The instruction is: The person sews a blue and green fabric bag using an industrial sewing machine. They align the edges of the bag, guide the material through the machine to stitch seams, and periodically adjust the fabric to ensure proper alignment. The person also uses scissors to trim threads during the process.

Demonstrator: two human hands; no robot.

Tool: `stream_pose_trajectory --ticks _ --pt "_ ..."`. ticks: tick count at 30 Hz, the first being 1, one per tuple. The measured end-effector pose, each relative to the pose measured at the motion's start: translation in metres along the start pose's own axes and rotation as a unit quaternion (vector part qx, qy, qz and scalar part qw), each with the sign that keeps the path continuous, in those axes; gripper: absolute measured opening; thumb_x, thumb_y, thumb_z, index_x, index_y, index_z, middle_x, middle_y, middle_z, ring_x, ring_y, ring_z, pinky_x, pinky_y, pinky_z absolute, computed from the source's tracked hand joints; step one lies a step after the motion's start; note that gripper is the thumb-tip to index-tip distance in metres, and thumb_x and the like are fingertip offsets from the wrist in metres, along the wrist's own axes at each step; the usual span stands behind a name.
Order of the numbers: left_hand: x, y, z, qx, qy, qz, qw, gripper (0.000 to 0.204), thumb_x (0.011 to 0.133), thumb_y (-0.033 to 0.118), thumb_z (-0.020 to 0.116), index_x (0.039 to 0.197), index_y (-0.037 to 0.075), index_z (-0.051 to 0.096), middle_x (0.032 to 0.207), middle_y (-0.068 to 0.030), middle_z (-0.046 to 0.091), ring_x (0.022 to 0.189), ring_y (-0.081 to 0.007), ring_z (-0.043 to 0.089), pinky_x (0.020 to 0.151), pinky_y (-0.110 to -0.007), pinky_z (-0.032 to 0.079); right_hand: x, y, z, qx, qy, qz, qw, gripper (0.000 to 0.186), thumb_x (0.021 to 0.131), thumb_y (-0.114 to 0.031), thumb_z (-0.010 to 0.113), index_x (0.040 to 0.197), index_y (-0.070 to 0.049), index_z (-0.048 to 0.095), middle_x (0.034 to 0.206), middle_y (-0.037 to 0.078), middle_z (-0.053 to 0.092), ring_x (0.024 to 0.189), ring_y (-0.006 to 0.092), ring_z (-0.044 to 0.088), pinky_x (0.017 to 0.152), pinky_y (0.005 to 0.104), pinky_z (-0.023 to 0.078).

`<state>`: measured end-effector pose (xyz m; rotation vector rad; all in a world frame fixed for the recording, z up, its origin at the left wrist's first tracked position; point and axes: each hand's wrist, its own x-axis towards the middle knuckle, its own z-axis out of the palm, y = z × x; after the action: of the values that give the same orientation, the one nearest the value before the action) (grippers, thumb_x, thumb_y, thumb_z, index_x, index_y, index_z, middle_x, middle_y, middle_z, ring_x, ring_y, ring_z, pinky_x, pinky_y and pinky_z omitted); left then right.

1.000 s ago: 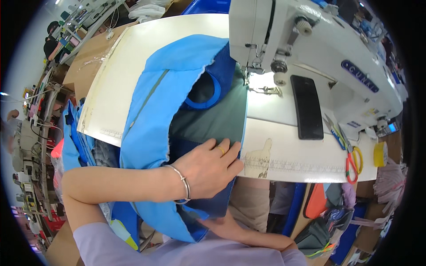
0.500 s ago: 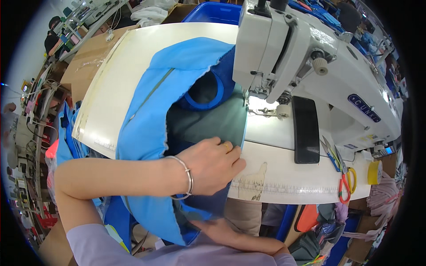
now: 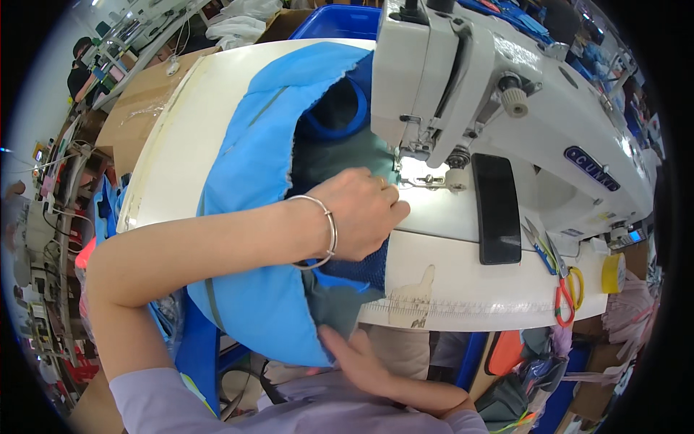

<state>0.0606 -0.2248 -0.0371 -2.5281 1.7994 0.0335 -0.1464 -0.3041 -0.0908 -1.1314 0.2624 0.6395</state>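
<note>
A light-blue fabric piece [image 3: 249, 181] with a grey-green lining [image 3: 336, 159], dark-blue mesh and a round dark-blue trim drapes over the white sewing table [image 3: 412, 260]. Its lining runs up to the needle and presser foot of a white sewing machine [image 3: 408, 79]. My left hand [image 3: 361, 213], with a bracelet at the wrist, presses on the fabric just in front of the foot, its fingers curled and closed on it. At the table's near edge my right hand [image 3: 356, 359] pinches the fabric's lower edge between thumb and fingers; part of the grip is hidden.
Right of the needle lies a black phone [image 3: 496, 210]. Red-and-yellow-handled scissors [image 3: 563, 295] and a yellow tape roll [image 3: 613, 273] lie farther right. A blue bin [image 3: 336, 22] stands behind the table, cardboard [image 3: 137, 108] at its left. A person works at the far left.
My left hand has moved away from me, closer to the presser foot, and the fabric has shifted the same way. My right hand has come up slightly along the fabric's lower edge.
</note>
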Motion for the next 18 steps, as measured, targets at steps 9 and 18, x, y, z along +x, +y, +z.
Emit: stream_pose_trajectory --ticks 9,18 --pt "-0.014 -0.001 0.007 -0.069 0.096 -0.019 0.993 0.029 0.085 0.024 0.073 0.104 0.005 0.062 0.133 -0.0161 0.062 0.115 -0.0325 0.065 0.098 -0.043 0.053 -0.024 -0.017 -0.034 -0.464 0.152 -0.531 0.693 0.029 0.087 -0.032 0.076 0.098 -0.006 0.072 0.098 0.008 0.070 0.080 0.0224 0.065 0.066 0.0370 0.053" --pt "-0.086 0.029 -0.072 -0.320 -0.053 -0.032 0.945 0.052 0.086 0.034 0.080 0.125 0.001 0.069 0.131 -0.0202 0.067 0.114 -0.0377 0.066 0.097 -0.045 0.051 -0.014 -0.003 -0.028 -0.541 0.114 -0.531 0.643 0.042 0.079 -0.029 0.077 0.112 -0.004 0.070 0.111 0.013 0.064 0.096 0.0261 0.060 0.080 0.0373 0.052"
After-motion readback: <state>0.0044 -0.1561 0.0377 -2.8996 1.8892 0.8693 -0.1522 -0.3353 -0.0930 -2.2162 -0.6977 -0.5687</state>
